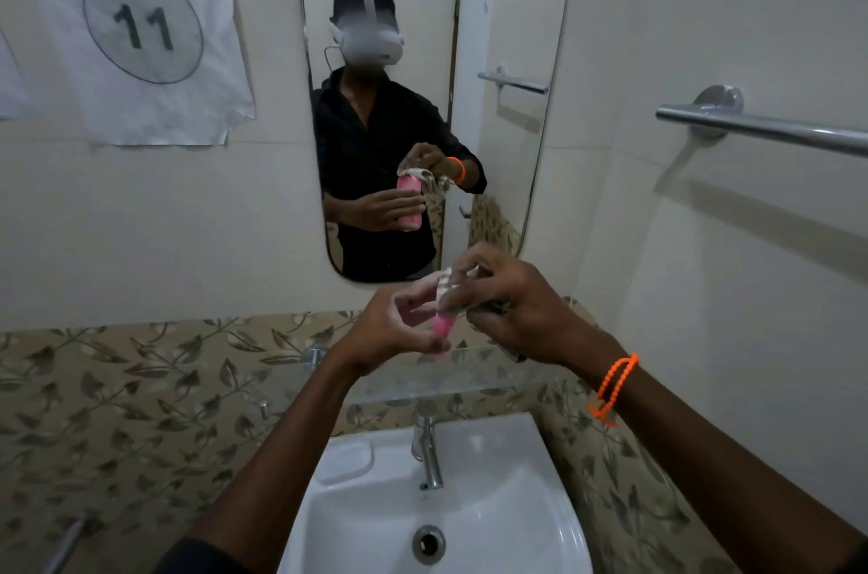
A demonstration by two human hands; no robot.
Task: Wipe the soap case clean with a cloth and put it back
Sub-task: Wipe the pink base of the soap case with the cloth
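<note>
The left hand (394, 329) pinches the pink soap case (443, 323) upright; against its top, the right hand (512, 310) presses a bunched cloth (448, 287). A hard rub could knock the case down into the washbasin (559, 522) below.

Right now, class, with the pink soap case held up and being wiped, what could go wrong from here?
1. The left hand holds the pink soap case only at its lower part, above the glass shelf and sink; pressure from wiping could make it slip and drop.
2. The cloth is bunched in the right hand, so it may miss parts of the case.
</note>
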